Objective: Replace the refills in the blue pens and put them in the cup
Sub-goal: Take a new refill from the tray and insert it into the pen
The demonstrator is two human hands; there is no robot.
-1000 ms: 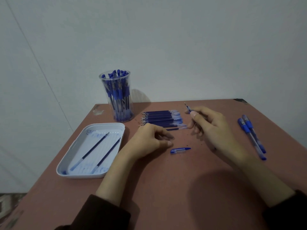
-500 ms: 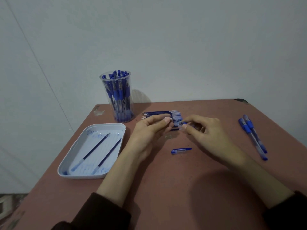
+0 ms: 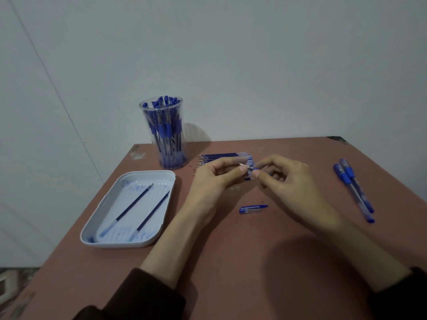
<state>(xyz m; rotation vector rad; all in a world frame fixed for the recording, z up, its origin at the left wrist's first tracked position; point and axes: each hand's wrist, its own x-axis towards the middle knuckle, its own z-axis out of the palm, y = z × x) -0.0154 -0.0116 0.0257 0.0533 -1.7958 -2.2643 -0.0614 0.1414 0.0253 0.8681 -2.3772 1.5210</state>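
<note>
Between left hand (image 3: 215, 179) and right hand (image 3: 288, 181), the pen (image 3: 251, 168) shows its blue grip (image 3: 255, 169).

Place: a plain work spot, like a small desk at home or in an office; which one, I cannot tell.
Wall: a bare pale grey wall (image 3: 254, 65) right behind.
Table: a flat reddish-brown table (image 3: 231, 262) with scuffed corners.
On it: a clear plastic cup full of blue pens (image 3: 161, 144), a row of dark blue refills (image 3: 219, 155), a white plastic tray (image 3: 120, 244).
</note>
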